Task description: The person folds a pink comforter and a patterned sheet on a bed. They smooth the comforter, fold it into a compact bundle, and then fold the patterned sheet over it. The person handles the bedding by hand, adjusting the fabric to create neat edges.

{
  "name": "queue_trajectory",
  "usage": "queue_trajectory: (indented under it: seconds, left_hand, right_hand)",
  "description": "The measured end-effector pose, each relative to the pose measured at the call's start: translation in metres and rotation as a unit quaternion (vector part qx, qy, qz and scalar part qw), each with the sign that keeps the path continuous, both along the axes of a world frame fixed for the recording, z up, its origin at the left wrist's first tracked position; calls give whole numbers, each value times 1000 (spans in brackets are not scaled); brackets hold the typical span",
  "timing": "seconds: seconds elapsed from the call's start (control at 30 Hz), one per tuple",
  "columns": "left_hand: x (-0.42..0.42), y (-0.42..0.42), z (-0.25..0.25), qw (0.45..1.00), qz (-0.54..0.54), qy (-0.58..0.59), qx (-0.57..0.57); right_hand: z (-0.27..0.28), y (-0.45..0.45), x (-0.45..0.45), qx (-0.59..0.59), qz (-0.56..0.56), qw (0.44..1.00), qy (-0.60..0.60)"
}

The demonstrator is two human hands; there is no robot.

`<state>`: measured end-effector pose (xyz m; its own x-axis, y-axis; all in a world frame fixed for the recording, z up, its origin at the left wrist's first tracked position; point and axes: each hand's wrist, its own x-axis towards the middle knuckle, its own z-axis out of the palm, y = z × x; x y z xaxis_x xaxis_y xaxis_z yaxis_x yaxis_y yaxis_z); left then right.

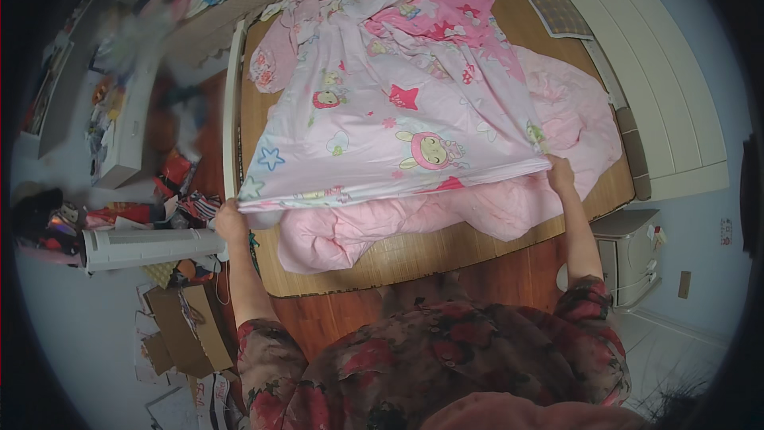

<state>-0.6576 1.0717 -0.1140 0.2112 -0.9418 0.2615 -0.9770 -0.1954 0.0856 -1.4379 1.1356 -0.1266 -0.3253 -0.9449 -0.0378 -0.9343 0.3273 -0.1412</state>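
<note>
A pink cartoon-print fabric cover (370, 131) is stretched between my two hands over the bed. My left hand (231, 221) grips its near left corner, beside the bed's white side rail (231, 113). At the near right corner, my right hand (560, 174) holds the edge bunched in its fingers. The near edge is pulled taut in a slanting line, lower at the left. Beneath the cover lies a puffy plain pink quilt (573, 113), which shows along the front and right. Toward the far side the cover is rumpled, with a darker pink printed part (441, 12).
A woven bamboo mat (418, 260) covers the bed. A checked pillow (555, 6) lies by the cream headboard (650, 65). On the right stands a bedside cabinet (632, 257). To the left are a white appliance (152, 248), a cardboard box (185, 328) and cluttered shelves (125, 131).
</note>
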Motion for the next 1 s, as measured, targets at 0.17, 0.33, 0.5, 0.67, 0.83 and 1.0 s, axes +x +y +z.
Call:
queue_trajectory:
  seconds: [0.17,0.33,0.5,0.67,0.83,1.0]
  left_hand:
    - [4,-40,-11,985,152,85,18]
    - [38,-129,32,707,78,674,-198]
    - [-1,-164,192,682,-38,581,-443]
    - [60,-120,206,915,57,31,-397]
    - [134,-85,81,980,12,-53,-192]
    - [113,-70,-11,997,-13,-76,7]
  right_hand:
    - [7,-60,-10,93,68,983,144]
    - [115,-190,-13,-18,-60,995,-83]
    - [228,-239,8,-615,62,752,-230]
    - [179,-243,0,-498,142,855,-1]
    - [47,-221,75,-206,133,969,10]
    - [-32,-205,123,-134,102,986,10]
